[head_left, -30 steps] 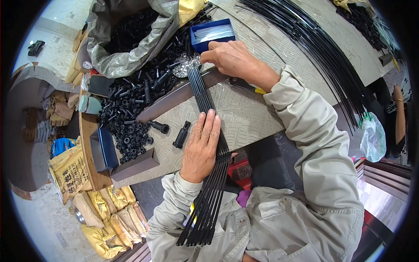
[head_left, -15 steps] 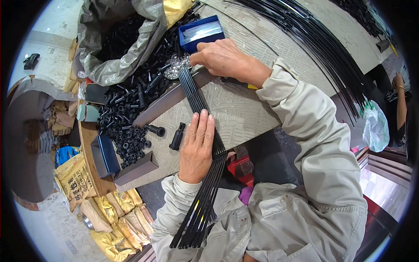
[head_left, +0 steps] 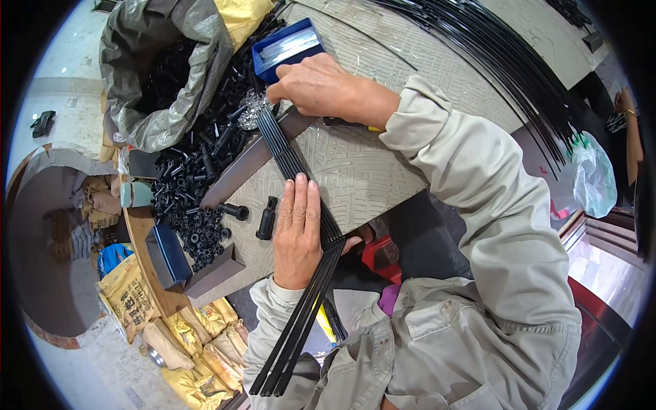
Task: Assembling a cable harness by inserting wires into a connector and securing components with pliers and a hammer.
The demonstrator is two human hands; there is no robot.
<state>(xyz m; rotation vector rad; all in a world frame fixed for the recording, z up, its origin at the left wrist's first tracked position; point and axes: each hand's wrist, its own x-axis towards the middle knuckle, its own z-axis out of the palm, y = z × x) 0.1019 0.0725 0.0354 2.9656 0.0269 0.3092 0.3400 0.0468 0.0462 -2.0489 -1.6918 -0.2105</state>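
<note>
My left hand lies over a flat row of thin black rods, fingers straight and together on top. Its thumb tip shows past the rods at the bench edge, hooked round them. The rods' lower ends hang over my lap. My right hand pinches with thumb and index finger beside a heap of small clear pieces, near the rods' upper ends. Whatever is in that pinch is too small to make out. A short black tubular part rests on the bench, just left of my left fingers.
A grey metal bar borders a heap of black plastic parts. Behind stand an open grey sack and a blue box of clear strips. Long black rods stretch across the far right. Another person's arm shows at the right edge.
The whole view has shifted, so the bench appears further left. The rods' hanging ends sit closer together. My right fingers stay pinched by the clear pieces, and my left hand stays on the rods.
</note>
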